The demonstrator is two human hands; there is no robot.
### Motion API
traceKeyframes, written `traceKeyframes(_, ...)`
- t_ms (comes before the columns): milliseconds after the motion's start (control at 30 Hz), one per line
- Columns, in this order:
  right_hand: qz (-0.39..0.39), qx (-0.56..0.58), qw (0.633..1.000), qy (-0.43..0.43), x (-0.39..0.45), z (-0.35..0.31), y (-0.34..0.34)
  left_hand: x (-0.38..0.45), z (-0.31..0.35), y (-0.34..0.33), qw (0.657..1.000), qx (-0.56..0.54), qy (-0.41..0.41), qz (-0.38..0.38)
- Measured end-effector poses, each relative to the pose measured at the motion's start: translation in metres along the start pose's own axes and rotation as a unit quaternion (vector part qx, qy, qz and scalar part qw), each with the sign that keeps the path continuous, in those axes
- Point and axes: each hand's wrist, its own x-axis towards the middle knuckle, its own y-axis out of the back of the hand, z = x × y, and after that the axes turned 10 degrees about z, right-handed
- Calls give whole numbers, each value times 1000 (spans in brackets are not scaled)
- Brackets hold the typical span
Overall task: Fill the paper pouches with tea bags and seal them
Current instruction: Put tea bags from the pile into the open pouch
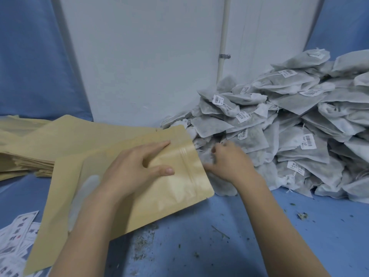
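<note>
Spreading across the right half of the blue work surface [259, 226], a big heap of grey tea bags [289, 120] with small barcode tags was banked against the white wall [139, 56], the largest thing in sight. Left of it, a flat stack of empty brown paper pouches [50, 140] lay fanned out toward the wall.

One paper pouch [175, 188] sat in front of that stack, tilted, with its zip-strip mouth pointing right toward the heap and its edge just touching the nearest bags. The left hand [135, 168] lay on top of this pouch, fingers fairly straight along its upper part and thumb pressing across the front near the zip strip, pinning it rather than clutching it. The right hand [229, 162] was immediately beside the pouch mouth, at the foot of the heap, its fingers curled around a tea bag [207, 156]; motion blur hid how firm that hold was.

Printed labels [18, 236] lay at the lower left corner, and loose tea crumbs [143, 244] were scattered on the surface between the forearms.
</note>
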Motion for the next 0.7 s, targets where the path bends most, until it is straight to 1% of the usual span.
traceKeyframes(67, -66, -87, 994, -14, -4, 4, -6, 0, -1, -2, 1000, 1, 7, 14)
traceKeyframes(100, -83, -81, 993, -9, -5, 5, -9, 0, -2, -2, 1000, -3, 11, 20)
traceKeyframes(133, -84, -61, 995, -1, -3, 7, -10, 0, -3, -2, 1000, -6, 13, 25)
traceKeyframes(200, -79, 2, 997, 8, 0, 12, -4, 0, -5, 0, 999, -8, 11, 33)
traceKeyframes(267, -56, 92, 994, -6, 3, 19, 7, 0, -5, 2, 999, -9, 4, 38)
traceKeyframes(367, 27, 161, 986, 9, 5, 32, 30, 0, -5, 4, 999, -7, 2, 34)
traceKeyframes(433, 68, 219, 973, 24, 4, 37, 45, 0, -5, 4, 1000, -2, 3, 25)
traceKeyframes(500, 67, 257, 963, 43, 0, 34, 55, 0, -3, 5, 1000, -9, 1, 22)
traceKeyframes(633, 6, 258, 959, 121, -5, 8, 45, -2, 7, 5, 999, -41, -28, 18)
traceKeyframes(667, -1, 251, 957, 144, -6, 0, 38, -3, 11, 4, 998, -52, -36, 13)
traceKeyframes(700, 5, 248, 957, 149, -4, -8, 32, -3, 15, 3, 997, -62, -44, 8)
